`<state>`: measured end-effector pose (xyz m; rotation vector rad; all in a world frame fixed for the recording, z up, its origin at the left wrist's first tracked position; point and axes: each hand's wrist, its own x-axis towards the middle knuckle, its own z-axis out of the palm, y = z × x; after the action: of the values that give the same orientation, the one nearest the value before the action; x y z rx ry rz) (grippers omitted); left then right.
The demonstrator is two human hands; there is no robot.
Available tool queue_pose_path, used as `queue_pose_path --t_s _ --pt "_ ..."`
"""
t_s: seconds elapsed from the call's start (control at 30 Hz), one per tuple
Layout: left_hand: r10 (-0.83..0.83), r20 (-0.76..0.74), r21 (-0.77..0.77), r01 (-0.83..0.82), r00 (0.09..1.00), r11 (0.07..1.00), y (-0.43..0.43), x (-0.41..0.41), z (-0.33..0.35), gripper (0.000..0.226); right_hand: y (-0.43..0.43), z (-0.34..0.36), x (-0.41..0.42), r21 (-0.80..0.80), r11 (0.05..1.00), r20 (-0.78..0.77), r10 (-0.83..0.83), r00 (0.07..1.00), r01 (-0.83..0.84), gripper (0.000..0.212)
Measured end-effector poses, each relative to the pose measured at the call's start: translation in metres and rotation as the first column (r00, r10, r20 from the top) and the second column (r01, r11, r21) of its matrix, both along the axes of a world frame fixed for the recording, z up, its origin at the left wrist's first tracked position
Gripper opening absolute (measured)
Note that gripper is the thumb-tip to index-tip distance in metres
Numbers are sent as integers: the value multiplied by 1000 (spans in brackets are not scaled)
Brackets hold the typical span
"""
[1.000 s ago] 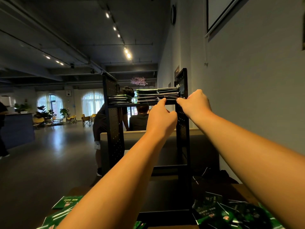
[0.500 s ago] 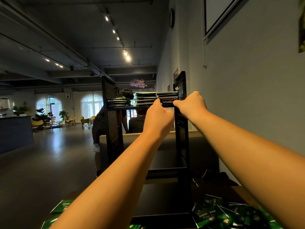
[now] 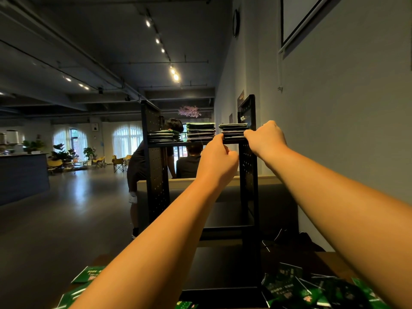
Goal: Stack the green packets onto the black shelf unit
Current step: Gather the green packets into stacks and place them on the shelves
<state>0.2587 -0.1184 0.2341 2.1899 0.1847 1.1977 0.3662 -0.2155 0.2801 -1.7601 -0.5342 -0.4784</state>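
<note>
The black shelf unit stands on the table ahead, with perforated side panels. Its top shelf carries three stacks of green packets: a low left stack, a taller middle stack and a right stack. My left hand and my right hand are both raised to the right stack, one on each side, fingers curled against its edges. Loose green packets lie on the table at the bottom right and bottom left.
A grey wall runs close along the right side of the shelf. Behind the shelf two people are at a low partition. An open dark floor with chairs and plants stretches to the left.
Both hands have stayed at the right stack on the top shelf. The view has shifted slightly, and the hands sit a little closer around the stack.
</note>
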Motion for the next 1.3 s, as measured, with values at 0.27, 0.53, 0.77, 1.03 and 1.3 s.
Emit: queue_pose_path --t_s 0.27,0.53,0.77,1.03,1.3 --pt "-44 -15 -30 44 999 999 -2 8 6 60 2 -1 -3 6 1000 37 9 999 -9 51" --pt "-72 -15 -102 70 997 992 -5 17 12 91 -2 7 -4 22 1000 51 13 999 -15 57" --pt "-60 -15 -108 58 998 992 -5 26 14 89 -3 5 -1 11 1000 57 -6 998 6 50" --pt "-66 -33 -116 62 997 991 3 20 14 92 -6 -2 -2 -4 1000 15 -7 1000 8 52" --pt "-106 -65 -105 99 992 990 -7 3 23 73 -16 1 -20 9 999 17 37 999 -38 43"
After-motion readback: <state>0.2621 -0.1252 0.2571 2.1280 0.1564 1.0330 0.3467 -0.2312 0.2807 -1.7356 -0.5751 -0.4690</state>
